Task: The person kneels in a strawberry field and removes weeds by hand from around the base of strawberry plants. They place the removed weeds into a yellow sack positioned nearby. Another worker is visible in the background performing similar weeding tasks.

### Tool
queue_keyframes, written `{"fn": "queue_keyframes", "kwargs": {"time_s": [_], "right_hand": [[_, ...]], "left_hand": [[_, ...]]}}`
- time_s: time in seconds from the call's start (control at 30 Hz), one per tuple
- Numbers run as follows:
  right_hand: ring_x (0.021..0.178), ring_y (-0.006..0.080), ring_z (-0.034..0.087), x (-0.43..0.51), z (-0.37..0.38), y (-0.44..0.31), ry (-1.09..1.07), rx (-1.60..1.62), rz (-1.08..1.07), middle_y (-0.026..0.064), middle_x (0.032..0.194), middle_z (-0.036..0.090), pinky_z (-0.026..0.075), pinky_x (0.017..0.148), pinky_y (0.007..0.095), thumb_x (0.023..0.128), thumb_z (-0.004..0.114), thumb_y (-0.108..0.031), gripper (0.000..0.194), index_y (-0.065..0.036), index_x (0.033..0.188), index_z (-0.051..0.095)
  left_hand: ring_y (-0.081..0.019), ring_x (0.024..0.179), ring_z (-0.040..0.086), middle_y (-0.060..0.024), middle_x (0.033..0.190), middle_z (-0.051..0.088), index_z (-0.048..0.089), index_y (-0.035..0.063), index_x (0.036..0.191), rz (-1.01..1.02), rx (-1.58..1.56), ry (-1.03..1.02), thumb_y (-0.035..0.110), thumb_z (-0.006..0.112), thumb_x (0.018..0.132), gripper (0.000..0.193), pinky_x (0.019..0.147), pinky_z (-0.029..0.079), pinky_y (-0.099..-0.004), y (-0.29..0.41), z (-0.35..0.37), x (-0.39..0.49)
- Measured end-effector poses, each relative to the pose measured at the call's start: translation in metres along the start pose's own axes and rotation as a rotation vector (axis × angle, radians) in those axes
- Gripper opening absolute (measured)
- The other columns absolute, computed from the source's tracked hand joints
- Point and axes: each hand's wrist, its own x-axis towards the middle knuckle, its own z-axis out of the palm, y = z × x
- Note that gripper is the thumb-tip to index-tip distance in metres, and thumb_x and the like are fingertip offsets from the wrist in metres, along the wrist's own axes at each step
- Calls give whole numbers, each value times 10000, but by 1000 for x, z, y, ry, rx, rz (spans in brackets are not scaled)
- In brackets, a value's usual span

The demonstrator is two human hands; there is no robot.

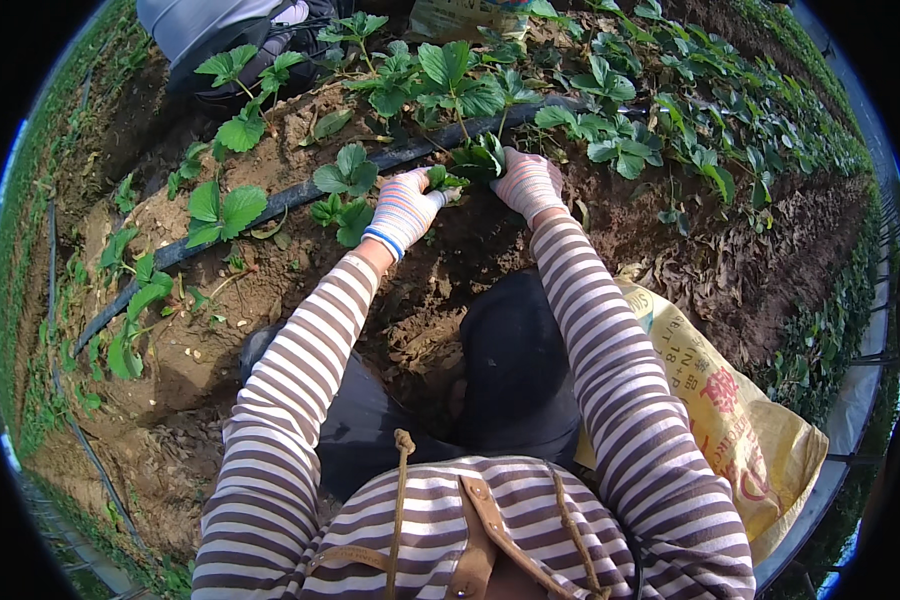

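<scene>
My left hand, in a striped knit glove, pinches a small bunch of green strawberry leaves between thumb and fingers. Close to its right, my right hand wears a matching glove. Its fingers close on the edge of a darker clump of strawberry leaves, and the fingertips are partly hidden behind the foliage. Both hands are low over the bare soil, on the near side of a black drip irrigation hose. A strawberry plant grows just left of my left hand.
Strawberry plants crowd the upper right of the bed, and smaller ones stand at left. A yellow woven sack bearing print lies beside my right arm. Another sack stands beyond the bed. A person's dark-clad leg is at upper left.
</scene>
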Motion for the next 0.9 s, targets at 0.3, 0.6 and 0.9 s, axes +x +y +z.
{"fn": "queue_keyframes", "kwargs": {"time_s": [0.3,0.6,0.9], "right_hand": [[447,127,512,11,-3,68,-74,921,231,23,651,630,435,448,283,825,794,-434,376,-94,904,654],[520,130,586,8,-14,94,-25,906,389,50,662,662,491,521,286,772,823,-522,477,-71,846,684],[1028,299,696,34,-22,40,59,154,282,83,1159,718,553,918,403,807,736,-573,630,-158,1267,618]], "left_hand": [[-372,860,665,-201,927,716,722,42,1100,25,-34,-68,280,775,846,352,803,523,-414,-5,5,6],[-113,890,658,-39,992,755,731,63,1119,43,-168,-359,183,787,875,277,866,524,-298,-17,18,10],[-132,891,652,-54,989,752,722,54,1115,57,-102,-343,197,793,866,296,867,519,-319,-19,18,7]]}}
